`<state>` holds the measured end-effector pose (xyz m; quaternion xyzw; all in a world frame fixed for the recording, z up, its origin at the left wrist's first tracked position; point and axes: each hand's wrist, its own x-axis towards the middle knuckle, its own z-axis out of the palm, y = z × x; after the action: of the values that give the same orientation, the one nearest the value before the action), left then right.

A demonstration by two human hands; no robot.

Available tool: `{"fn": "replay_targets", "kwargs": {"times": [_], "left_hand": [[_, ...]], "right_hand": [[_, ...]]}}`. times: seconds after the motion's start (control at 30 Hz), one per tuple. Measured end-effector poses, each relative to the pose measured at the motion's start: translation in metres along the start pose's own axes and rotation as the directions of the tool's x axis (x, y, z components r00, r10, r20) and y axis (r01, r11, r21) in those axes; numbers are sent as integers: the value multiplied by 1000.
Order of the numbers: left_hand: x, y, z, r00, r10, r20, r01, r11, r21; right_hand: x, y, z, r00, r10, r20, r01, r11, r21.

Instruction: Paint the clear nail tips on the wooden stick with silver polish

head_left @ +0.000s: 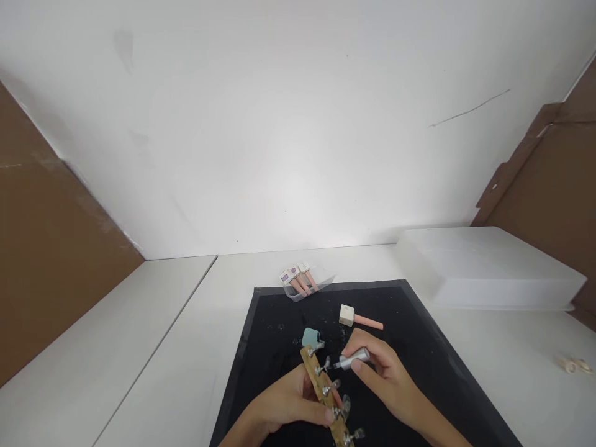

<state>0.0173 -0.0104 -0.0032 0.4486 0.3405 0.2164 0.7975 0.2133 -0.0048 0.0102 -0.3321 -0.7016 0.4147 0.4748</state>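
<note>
My left hand (298, 400) grips a narrow wooden strip (321, 388) that slants toward me. Several metal clips stand along it, carrying what look like clear nail tips (346, 406). Between the thumb and fingers of my right hand (384, 375) is a nail polish brush (356, 359) with a silver handle. Its dark tip points left, close to the second clip from the far end; whether it touches the tip there I cannot tell. Just beyond the strip's far end lies a small light-blue square object (311, 338), partly hidden by a clip.
A white nail polish bottle (346, 315) with a long pink cap lies on the black mat (274, 323). Behind it, a clear tray (298, 297) holds three similar bottles. A translucent white bin (493, 267) stands at right, and small beige pieces (575, 365) lie near the table's right side.
</note>
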Motion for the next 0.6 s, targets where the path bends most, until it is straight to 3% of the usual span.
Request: {"fn": "replay_targets", "kwargs": {"times": [0.6], "left_hand": [[3,-4,-1,999,2,45,-2,1000,-6]], "right_hand": [[-1,0,0,999,-13,42,15,999,-47]]}}
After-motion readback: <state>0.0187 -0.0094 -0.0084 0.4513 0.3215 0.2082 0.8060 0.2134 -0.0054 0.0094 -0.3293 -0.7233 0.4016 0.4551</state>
